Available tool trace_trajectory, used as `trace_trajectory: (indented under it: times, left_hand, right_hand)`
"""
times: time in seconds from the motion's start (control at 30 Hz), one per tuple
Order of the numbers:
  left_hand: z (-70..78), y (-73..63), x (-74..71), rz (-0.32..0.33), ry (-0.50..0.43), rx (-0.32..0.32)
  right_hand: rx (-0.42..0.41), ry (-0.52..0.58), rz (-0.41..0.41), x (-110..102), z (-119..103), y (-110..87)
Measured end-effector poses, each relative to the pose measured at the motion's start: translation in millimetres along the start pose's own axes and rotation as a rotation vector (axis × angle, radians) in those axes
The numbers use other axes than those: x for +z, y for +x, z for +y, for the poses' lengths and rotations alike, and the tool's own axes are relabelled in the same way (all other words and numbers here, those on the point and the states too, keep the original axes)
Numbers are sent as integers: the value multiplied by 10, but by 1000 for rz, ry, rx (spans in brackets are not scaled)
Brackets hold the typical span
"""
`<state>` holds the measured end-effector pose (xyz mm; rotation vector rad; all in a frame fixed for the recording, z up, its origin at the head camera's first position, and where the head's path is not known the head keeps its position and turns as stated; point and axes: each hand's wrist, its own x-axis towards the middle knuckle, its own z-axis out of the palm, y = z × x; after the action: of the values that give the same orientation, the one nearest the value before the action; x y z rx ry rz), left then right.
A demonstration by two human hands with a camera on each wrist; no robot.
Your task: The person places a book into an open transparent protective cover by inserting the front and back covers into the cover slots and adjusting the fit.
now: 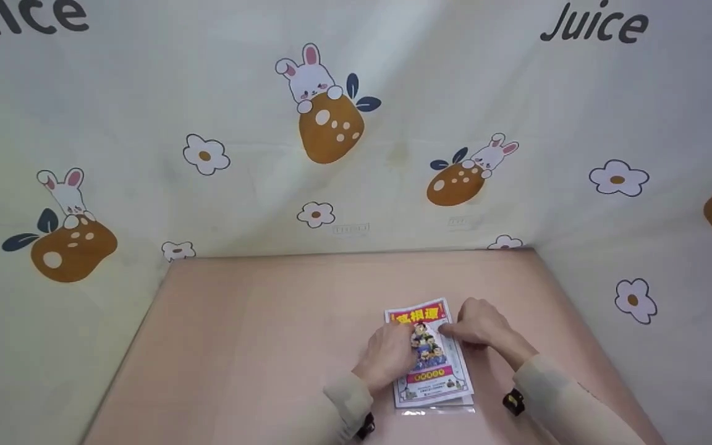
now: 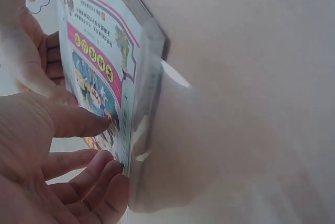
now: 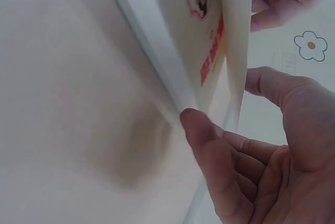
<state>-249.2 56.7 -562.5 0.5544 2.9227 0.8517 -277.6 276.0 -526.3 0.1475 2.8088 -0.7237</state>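
A thin booklet with a colourful cartoon cover lies on the table in the head view, its lower edge raised over a thicker layer beneath. Clear plastic shows along its edge in the left wrist view. My left hand pinches the booklet's left side, thumb on the cover and fingers curled at the edge. At the right edge, my right hand holds the raised cover sheet with the thumb on its outer face. Its index finger touches the corner of the white-edged layer below.
The pinkish table extends to the left and behind the booklet. A pale curtain printed with rabbits, fruit and flowers encloses the back and both sides.
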Motion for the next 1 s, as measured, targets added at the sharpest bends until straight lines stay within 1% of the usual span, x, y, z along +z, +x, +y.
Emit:
trace_trajectory:
  times: [0.1,0.17,0.2,0.3,0.43,0.5,0.6,0.7,0.8,0.9,1.0]
  left_hand:
    - [44,4,-10,-31,-104,-16]
    - [78,12,-18,-49,-181,-37]
    - [95,16,-24,-49,-204,-43]
    - [136,24,-29,-52,-242,-68]
    - [168,21,-30,-44,-260,-114]
    - [175,19,-38,-27,-271,-132]
    - [161,16,-60,7,-297,-121]
    - [121,4,-91,25,-351,-92]
    - [66,-22,-123,8,-412,-69]
    - [0,-55,-144,-18,-435,-49]
    - [-64,-79,-160,-39,-439,-40]
  right_hand:
    - [-24,30,29,-38,-47,-18]
    - [-48,52,62,-63,-78,-27]
    - [-61,62,79,-74,-93,-31]
    - [-99,94,111,-99,-144,-45]
    - [-139,179,101,-109,-202,-56]
    - [-162,236,92,-115,-232,-63]
    - [-207,311,72,-118,-275,-73]
    - [-269,350,51,-110,-304,-78]
    - [-337,362,38,-87,-318,-73]
    - [-385,373,28,-52,-328,-59]
    - [-412,379,19,-8,-332,-35]
